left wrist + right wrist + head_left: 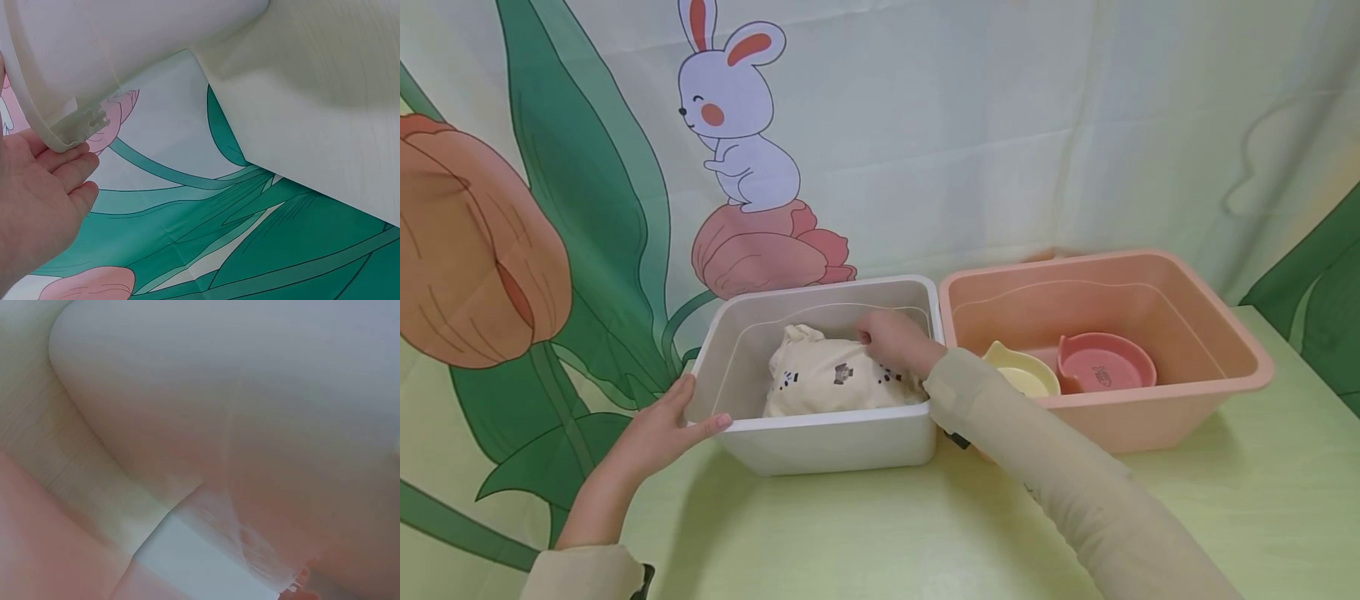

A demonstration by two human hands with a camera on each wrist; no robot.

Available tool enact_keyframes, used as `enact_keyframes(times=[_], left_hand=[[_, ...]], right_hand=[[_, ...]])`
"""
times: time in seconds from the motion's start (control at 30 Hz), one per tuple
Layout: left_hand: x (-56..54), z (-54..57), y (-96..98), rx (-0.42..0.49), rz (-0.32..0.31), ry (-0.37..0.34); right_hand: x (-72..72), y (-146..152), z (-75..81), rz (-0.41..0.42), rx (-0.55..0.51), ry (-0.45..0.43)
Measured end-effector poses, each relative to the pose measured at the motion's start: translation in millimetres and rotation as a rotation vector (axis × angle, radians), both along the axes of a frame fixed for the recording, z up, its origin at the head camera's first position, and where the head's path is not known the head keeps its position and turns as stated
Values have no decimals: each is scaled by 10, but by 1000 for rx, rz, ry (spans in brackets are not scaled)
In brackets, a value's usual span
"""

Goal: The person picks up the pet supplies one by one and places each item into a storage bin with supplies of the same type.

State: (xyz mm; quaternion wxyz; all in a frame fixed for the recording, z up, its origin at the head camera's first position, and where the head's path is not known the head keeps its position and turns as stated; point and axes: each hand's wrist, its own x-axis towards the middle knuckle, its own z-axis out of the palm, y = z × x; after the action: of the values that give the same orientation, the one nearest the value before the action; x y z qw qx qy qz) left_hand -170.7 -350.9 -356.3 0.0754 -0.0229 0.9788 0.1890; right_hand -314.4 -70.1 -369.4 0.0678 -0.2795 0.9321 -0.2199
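Note:
A white bin (827, 446) stands on the table, holding a bulging cream cloth bundle (812, 375) printed with small animal faces. My right hand (898, 337) reaches over the bin's right side, fingers curled at the bundle's upper right; the fingertips are partly hidden. At the bin's front left corner, my left hand (658, 429) holds the rim, its thumb lying along the front edge. The left wrist view shows that hand's fingers (69, 165) bent against the rim from outside. In the right wrist view a pale bin wall (187, 394) fills most of the picture, blurred.
Close against the white bin's right side stands a pink bin (1150, 421). Inside it lie a yellow dish (1026, 375) and a red dish (1108, 362). Behind the pale green table (820, 533) hangs a printed curtain (962, 150) with a rabbit and tulips.

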Motion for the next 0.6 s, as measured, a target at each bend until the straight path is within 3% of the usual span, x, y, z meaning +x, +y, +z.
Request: enact_keyframes(times=[0.6], left_hand=[[-5, -7, -5, -1, 2, -2]], right_hand=[[-1, 23, -22, -13, 10, -61]])
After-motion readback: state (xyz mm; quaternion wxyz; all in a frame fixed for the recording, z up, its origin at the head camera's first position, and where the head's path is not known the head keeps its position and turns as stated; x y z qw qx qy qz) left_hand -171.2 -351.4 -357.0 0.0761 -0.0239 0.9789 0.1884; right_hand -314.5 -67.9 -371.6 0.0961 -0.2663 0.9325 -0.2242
